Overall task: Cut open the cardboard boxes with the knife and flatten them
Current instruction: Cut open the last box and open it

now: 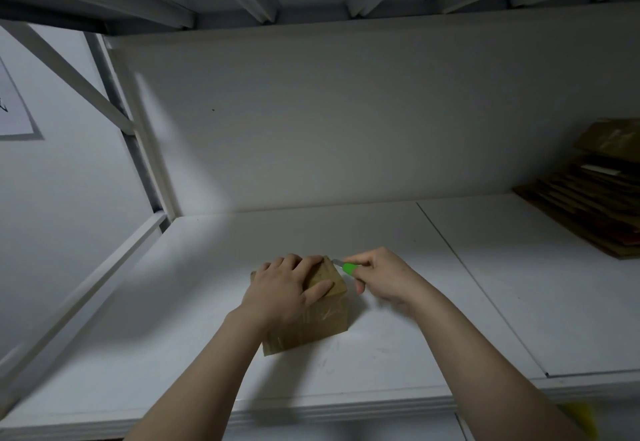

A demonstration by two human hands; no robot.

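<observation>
A small brown cardboard box [322,323], taped shut, stands on the white shelf [398,347] in the middle of the view. My left hand [285,290] lies flat on the box's top with fingers spread, pressing it down. My right hand [381,276] grips a green-handled knife [348,268] just right of the box. The short blade points left and meets the box's far top corner. Most of the handle is hidden inside my fist.
A stack of flattened cardboard [595,191] lies at the back right of the shelf. A white back wall [346,122] rises behind the box, and another shelf board hangs overhead. A white frame post [145,150] stands at the left. The shelf's front edge [311,409] runs below my forearms.
</observation>
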